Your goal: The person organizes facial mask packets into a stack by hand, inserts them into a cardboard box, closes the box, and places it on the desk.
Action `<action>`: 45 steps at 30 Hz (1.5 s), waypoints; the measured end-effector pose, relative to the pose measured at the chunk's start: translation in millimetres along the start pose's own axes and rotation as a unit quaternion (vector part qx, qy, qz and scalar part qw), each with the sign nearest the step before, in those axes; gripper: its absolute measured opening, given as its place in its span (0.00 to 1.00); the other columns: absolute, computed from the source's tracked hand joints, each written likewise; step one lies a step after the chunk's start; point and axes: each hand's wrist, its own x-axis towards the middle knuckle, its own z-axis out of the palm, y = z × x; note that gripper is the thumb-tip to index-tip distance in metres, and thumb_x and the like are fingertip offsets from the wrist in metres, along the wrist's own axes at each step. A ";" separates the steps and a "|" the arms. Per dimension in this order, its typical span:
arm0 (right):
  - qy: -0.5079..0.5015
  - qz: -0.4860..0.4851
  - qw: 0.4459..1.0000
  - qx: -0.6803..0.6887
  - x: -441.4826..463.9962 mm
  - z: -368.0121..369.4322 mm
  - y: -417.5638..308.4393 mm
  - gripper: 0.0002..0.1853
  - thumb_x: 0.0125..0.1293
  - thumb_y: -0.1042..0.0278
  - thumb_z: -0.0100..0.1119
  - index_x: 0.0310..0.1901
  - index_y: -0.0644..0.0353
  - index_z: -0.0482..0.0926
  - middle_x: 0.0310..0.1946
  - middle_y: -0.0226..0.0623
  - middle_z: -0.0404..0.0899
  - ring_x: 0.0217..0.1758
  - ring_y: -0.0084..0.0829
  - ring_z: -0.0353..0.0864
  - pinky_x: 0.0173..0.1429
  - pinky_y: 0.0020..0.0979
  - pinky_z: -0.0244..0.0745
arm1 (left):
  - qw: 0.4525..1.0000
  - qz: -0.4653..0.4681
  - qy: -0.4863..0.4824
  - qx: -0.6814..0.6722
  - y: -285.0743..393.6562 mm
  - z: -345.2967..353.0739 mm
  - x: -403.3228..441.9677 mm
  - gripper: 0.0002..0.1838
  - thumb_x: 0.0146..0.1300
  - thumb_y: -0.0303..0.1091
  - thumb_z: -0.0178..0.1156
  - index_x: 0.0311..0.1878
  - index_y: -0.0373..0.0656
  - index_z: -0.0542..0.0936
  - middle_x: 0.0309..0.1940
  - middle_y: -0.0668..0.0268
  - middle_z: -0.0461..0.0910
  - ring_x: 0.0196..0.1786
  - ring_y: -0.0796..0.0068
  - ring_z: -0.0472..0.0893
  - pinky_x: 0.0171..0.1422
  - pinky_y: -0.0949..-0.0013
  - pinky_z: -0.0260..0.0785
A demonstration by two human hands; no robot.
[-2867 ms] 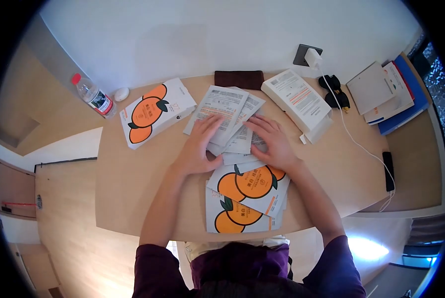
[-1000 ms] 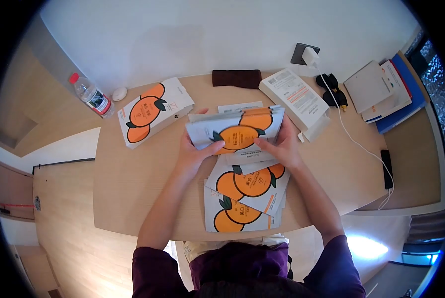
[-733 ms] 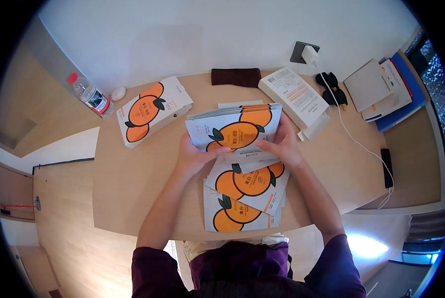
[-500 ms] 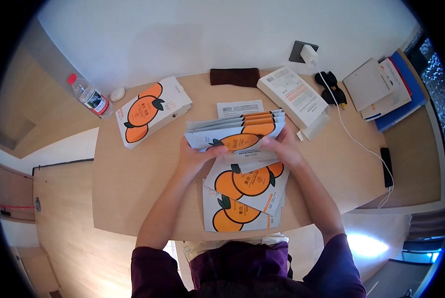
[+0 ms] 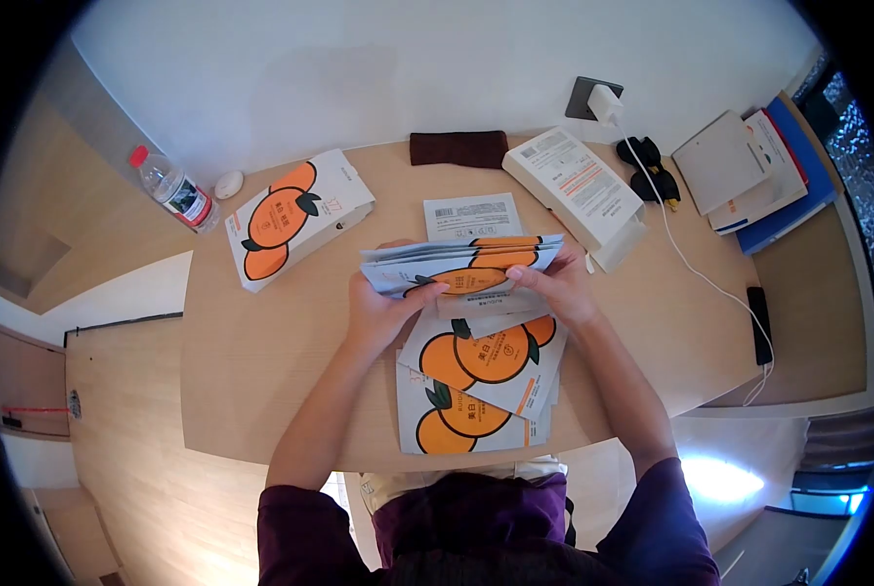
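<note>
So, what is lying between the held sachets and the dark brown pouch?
In the head view, a loose sachet lies there, then bare table towards the pouch.

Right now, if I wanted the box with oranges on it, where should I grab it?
Probably around the middle of the box, across its narrow way, coming from above and the right with the left hand once that sets down the packets. The box lies flat, and its near long side looks clear for gripping, while the bottle is close to its left end.
</note>
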 end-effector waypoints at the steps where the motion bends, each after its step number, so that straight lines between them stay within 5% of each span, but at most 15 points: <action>1: 0.000 -0.008 1.000 -0.006 -0.4 0.2 -1.9 0.12 0.55 0.71 0.73 0.41 0.61 0.84 0.37 0.31 0.85 0.40 0.19 0.80 0.45 0.23 0.76 | 1.000 0.017 0.006 0.000 1.2 1.1 -0.6 0.27 0.48 0.24 0.75 0.52 0.34 0.74 0.45 0.61 0.82 0.47 0.74 0.81 0.53 0.69 0.76; 6: -0.003 -0.048 0.998 -0.050 1.3 1.5 -3.5 0.19 0.52 0.77 0.74 0.47 0.63 0.81 0.44 0.33 0.83 0.47 0.21 0.80 0.53 0.26 0.75 | 0.999 0.008 0.004 0.039 1.4 0.2 -1.7 0.21 0.47 0.25 0.76 0.45 0.33 0.79 0.42 0.61 0.84 0.45 0.74 0.82 0.52 0.70 0.76; 9: 0.000 -0.101 0.994 -0.048 0.6 4.3 -2.0 0.25 0.58 0.66 0.71 0.55 0.64 0.75 0.50 0.37 0.80 0.53 0.25 0.78 0.59 0.29 0.72 | 0.999 -0.024 0.030 0.019 5.4 3.3 -2.4 0.18 0.48 0.25 0.75 0.42 0.33 0.80 0.40 0.61 0.85 0.42 0.75 0.83 0.51 0.70 0.77; 12: -0.037 -0.126 0.991 0.006 5.7 -1.9 0.6 0.33 0.64 0.45 0.60 0.61 0.63 0.69 0.53 0.40 0.77 0.58 0.30 0.75 0.64 0.34 0.68 | 1.000 -0.016 0.018 0.007 2.0 3.0 -2.4 0.19 0.48 0.25 0.75 0.43 0.33 0.80 0.41 0.61 0.85 0.42 0.75 0.83 0.50 0.71 0.77; 15: -0.037 -0.055 0.995 -0.080 9.0 2.3 -12.9 0.46 0.59 0.24 0.41 0.62 0.62 0.67 0.54 0.44 0.75 0.58 0.31 0.76 0.65 0.35 0.68 | 1.000 0.007 -0.015 0.004 0.9 2.0 -2.2 0.17 0.51 0.23 0.72 0.45 0.33 0.79 0.40 0.61 0.85 0.44 0.75 0.83 0.49 0.71 0.77; 18: -0.027 -0.007 0.997 -0.066 6.7 7.7 -20.9 0.47 0.60 0.24 0.39 0.64 0.62 0.64 0.55 0.45 0.74 0.59 0.33 0.75 0.64 0.34 0.68 | 0.996 -0.049 -0.015 -0.068 2.8 3.7 -3.3 0.20 0.51 0.21 0.72 0.47 0.34 0.78 0.41 0.61 0.84 0.44 0.73 0.83 0.51 0.69 0.77; 24: -0.108 0.008 0.994 0.025 7.4 7.8 -26.6 0.50 0.54 0.28 0.48 0.68 0.64 0.59 0.57 0.49 0.71 0.60 0.37 0.74 0.65 0.34 0.66 | 0.996 0.022 -0.033 -0.074 -2.5 1.2 -0.8 0.30 0.46 0.21 0.74 0.54 0.39 0.74 0.48 0.63 0.80 0.52 0.73 0.79 0.58 0.68 0.74; 31: -0.211 0.061 0.973 0.070 8.6 1.3 -31.9 0.51 0.39 0.46 0.57 0.69 0.60 0.62 0.59 0.51 0.71 0.64 0.42 0.70 0.73 0.39 0.54 | 0.996 0.026 -0.089 -0.013 -11.6 -6.7 3.3 0.36 0.41 0.23 0.76 0.57 0.42 0.71 0.50 0.65 0.75 0.50 0.76 0.77 0.56 0.72 0.72; 40: -0.251 0.053 0.965 0.055 9.2 -2.7 -34.5 0.47 0.50 0.38 0.53 0.69 0.61 0.61 0.61 0.50 0.70 0.66 0.43 0.69 0.73 0.40 0.53 | 0.996 -0.022 -0.077 -0.033 -14.5 -9.4 1.9 0.28 0.45 0.23 0.74 0.53 0.40 0.75 0.46 0.66 0.79 0.46 0.79 0.78 0.52 0.74 0.73; 43: -0.106 0.050 0.968 0.223 5.2 1.6 -26.7 0.40 0.62 0.41 0.46 0.69 0.62 0.61 0.62 0.46 0.69 0.65 0.39 0.68 0.71 0.39 0.56 | 0.992 -0.104 0.001 -0.073 -8.6 -11.2 -2.7 0.23 0.47 0.23 0.74 0.48 0.38 0.79 0.42 0.63 0.83 0.43 0.79 0.80 0.49 0.74 0.74; 45: -0.050 -0.031 0.998 0.023 14.2 -5.5 -14.1 0.35 0.67 0.46 0.43 0.69 0.62 0.61 0.62 0.44 0.68 0.64 0.37 0.68 0.70 0.38 0.58 | 0.987 -0.111 0.111 -0.032 0.7 -8.4 -0.2 0.19 0.49 0.25 0.74 0.46 0.35 0.80 0.41 0.60 0.84 0.42 0.77 0.81 0.48 0.73 0.75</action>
